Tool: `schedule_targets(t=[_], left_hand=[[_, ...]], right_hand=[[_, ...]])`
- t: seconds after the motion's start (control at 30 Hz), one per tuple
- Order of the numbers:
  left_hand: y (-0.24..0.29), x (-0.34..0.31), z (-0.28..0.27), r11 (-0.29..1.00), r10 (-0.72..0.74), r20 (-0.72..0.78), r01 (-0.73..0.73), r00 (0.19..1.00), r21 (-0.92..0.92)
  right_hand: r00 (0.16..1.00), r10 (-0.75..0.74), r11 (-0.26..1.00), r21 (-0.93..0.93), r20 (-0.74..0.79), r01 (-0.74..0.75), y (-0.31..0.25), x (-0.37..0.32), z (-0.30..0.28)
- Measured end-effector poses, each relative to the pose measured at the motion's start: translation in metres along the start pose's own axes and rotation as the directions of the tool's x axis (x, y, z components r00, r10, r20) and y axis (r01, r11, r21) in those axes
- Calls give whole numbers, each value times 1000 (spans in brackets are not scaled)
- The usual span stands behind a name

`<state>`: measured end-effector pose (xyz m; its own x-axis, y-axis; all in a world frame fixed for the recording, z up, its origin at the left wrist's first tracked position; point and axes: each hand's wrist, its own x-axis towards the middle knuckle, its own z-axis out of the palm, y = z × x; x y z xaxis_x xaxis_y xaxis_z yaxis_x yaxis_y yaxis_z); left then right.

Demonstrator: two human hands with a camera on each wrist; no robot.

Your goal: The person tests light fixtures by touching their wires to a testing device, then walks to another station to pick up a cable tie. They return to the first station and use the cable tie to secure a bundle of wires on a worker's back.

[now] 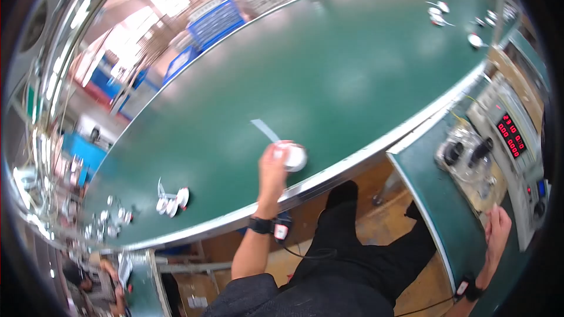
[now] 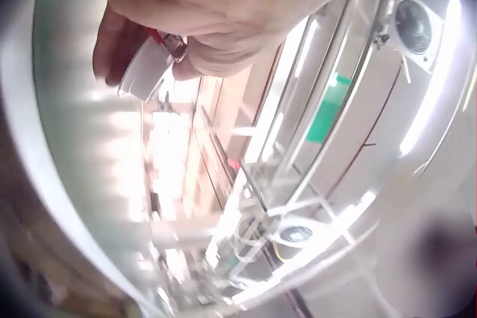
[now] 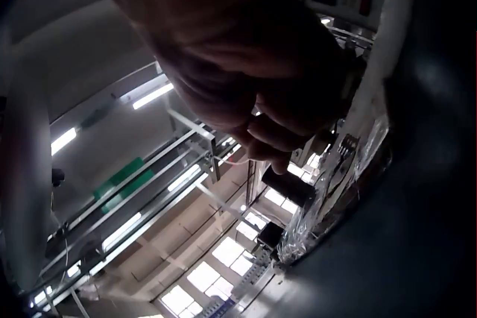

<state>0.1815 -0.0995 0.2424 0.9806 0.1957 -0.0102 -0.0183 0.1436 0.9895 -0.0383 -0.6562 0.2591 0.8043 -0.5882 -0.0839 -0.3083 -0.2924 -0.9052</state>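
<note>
My left hand (image 1: pixel 272 170) grips a small round white piece (image 1: pixel 295 157) over the near edge of the big green table. A pale flat strip (image 1: pixel 265 130) sticks out beyond the fingers. In the left wrist view, the white piece (image 2: pixel 146 70) shows a flared rim and a bit of red and metal between fingers and thumb. My right hand (image 1: pixel 498 228) lies by the lower end of a board (image 1: pixel 492 191) on the side bench, fingers loosely curled, with nothing visible in them. Black cylindrical parts (image 1: pixel 482 149) and clear plastic wrap sit on that board, just beyond the right hand.
A meter with red digits (image 1: pixel 510 135) stands right of the board. Several similar white pieces lie at the table's left (image 1: pixel 170 202) and far right (image 1: pixel 437 14). Blue crates (image 1: pixel 215 23) stand behind the table. Another person (image 1: pixel 97 285) sits at lower left.
</note>
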Motion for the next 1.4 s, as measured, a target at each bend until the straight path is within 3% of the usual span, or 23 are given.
schedule_targets(t=[0.07,0.1,0.13,0.17,0.23,0.33,0.37,0.4,0.47,0.5,0.53,0.57,0.6,0.63,0.67,0.7,0.8,0.83,0.9,1.0,1.1,1.13,1.4], left_hand=[[-8,4,-113,965,224,-361,-155,905,210],[-17,1,-171,872,299,-491,-25,818,489],[-28,-9,-215,531,566,-452,115,689,840],[-36,-20,-252,289,585,-453,348,673,892],[-29,-43,-276,686,447,-601,178,663,706],[-17,-67,-264,826,429,-637,8,640,564],[-32,-68,-271,782,501,-605,-25,619,622],[-35,-77,-266,571,624,-487,68,611,818],[-22,-82,-219,691,564,-507,-36,651,722],[-23,-78,-209,678,569,-444,-90,692,729],[-16,-80,-182,556,676,-376,-105,633,824],[-17,-78,-178,497,678,-364,-34,639,867],[-48,-68,-204,350,753,-341,95,563,932],[-48,-69,-191,377,777,-366,88,512,922],[-34,-74,-166,313,789,-387,230,477,922],[-14,-82,-144,288,800,-331,164,501,943],[-29,-75,-100,243,665,-25,-184,747,952],[-30,-72,-90,339,591,-9,-238,807,910],[-29,-66,-73,316,481,-9,-163,877,935],[-34,-58,-66,95,542,94,-172,835,980],[-20,-60,-48,187,484,53,-162,874,969],[-2,-68,-38,-8,579,215,-258,786,966],[-1,-71,-34,8,613,190,-246,767,969]], right_hand=[[998,-33,999,19,57,32,0,-2,5],[996,-46,999,22,75,44,-2,-2,9],[993,-64,998,29,100,62,-9,-3,16],[990,-83,996,35,115,79,-19,-8,22],[984,-128,992,37,122,124,-35,-12,32],[972,-184,983,27,145,182,-44,-14,38],[977,-161,987,35,140,157,-51,-18,43],[984,-145,989,37,106,142,-62,-28,47],[993,-75,996,-37,95,79,-94,-49,63],[990,-98,990,-87,105,107,-108,-60,69],[991,-89,989,-105,99,100,-115,-64,74],[991,-90,985,-139,103,104,-112,-64,73],[992,-69,993,-88,101,78,-103,-64,71],[991,-54,998,-26,126,57,-94,-64,70],[994,-40,999,-4,100,41,-81,-72,68],[995,-36,999,26,96,34,-70,-82,68],[999,40,999,22,14,-41,-26,-81,60],[998,63,998,28,-23,-62,-14,-87,60],[991,8,999,41,-134,-3,-3,-97,65],[978,-36,992,115,-207,60,-2,-101,69],[983,-10,990,136,-181,35,-4,-97,66],[984,-9,988,149,-180,36,-5,-97,66],[988,-40,970,233,-149,74,-1,-97,63]])
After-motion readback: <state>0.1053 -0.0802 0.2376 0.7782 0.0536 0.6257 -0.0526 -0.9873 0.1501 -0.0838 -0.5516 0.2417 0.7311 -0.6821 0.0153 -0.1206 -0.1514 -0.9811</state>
